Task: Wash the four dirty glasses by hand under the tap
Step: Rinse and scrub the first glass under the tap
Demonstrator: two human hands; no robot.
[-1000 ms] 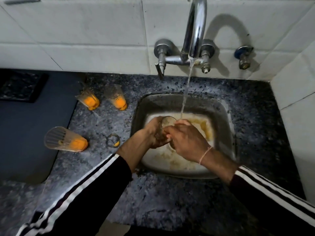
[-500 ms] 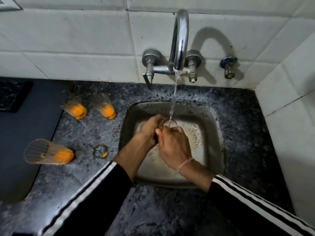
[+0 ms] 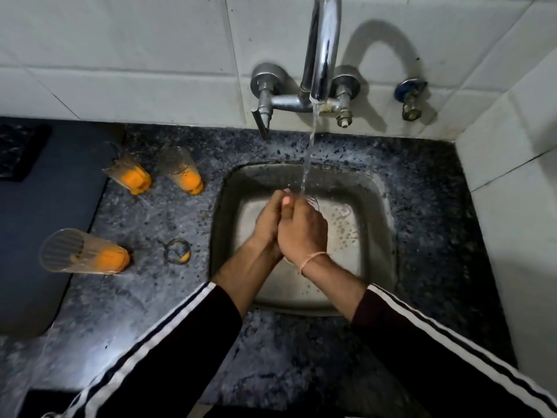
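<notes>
Over the steel sink [image 3: 381,212], my left hand [image 3: 269,220] and my right hand [image 3: 301,232] are pressed together around a clear glass [image 3: 313,201]. Only its rim shows past my right fingers, right under the water stream [image 3: 308,158] falling from the chrome tap [image 3: 322,49]. Three dirty glasses with orange residue stand on the dark speckled counter to the left: two at the back [image 3: 130,173] [image 3: 181,170] and one nearer [image 3: 83,251]. All three look tilted by the wide lens.
An orange-stained wet ring [image 3: 177,251] marks the granite counter [image 3: 144,224] between the near glass and the sink. A dark mat [image 3: 36,212] covers the counter's left side. White tiled walls stand behind and to the right, with a second valve [image 3: 410,99] right of the tap.
The glass has come up under the stream, and both hands have closed more tightly around it. The orange residue on the sink bottom has rinsed away. The view moved closer.
</notes>
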